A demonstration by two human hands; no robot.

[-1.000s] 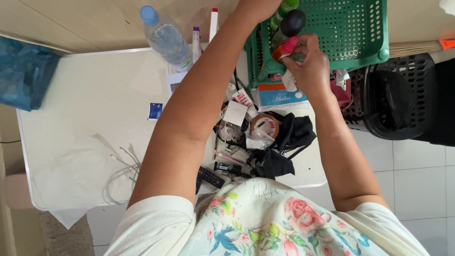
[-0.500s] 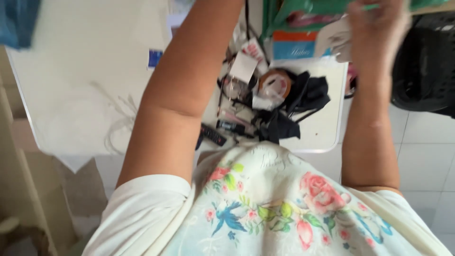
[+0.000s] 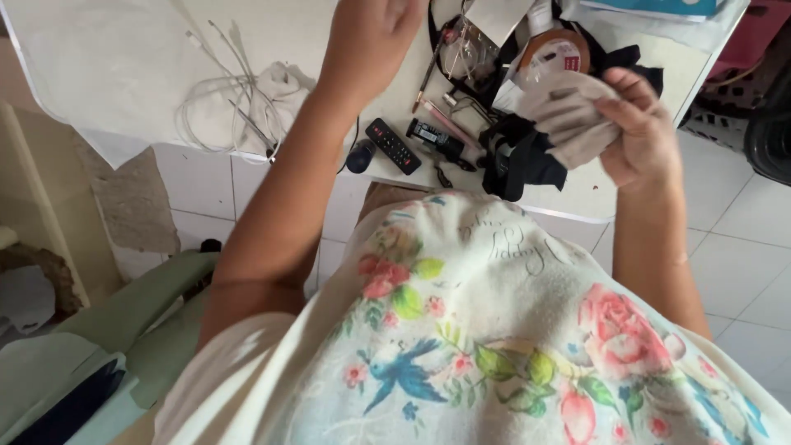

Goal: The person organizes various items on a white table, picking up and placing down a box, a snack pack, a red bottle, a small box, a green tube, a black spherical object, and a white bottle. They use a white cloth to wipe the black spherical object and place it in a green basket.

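Closest to us we see a flowery shirt (image 3: 494, 346), and past it both arms reach up to a white table (image 3: 99, 74). Our right hand (image 3: 647, 132) is curled around a soft grey cloth (image 3: 568, 111), with the thumb and fingers pinching it. The cloth sits just above the near edge of the table, over a black bundle of fabric (image 3: 523, 161). Our left hand (image 3: 371, 33) is higher up over the middle of the table. It is partly cut off at the top, so we cannot tell if it is spread or closed. Between the hands lie a black remote (image 3: 393, 146), a pen (image 3: 428, 70) and a round roll of tape (image 3: 554, 51). To the left, white cords (image 3: 227, 107) lie in a tangle, with bare table around them. Far right, past the table edge, a pink basket (image 3: 746, 37) stands on the floor tiles (image 3: 741, 247); we cannot see what is in it.
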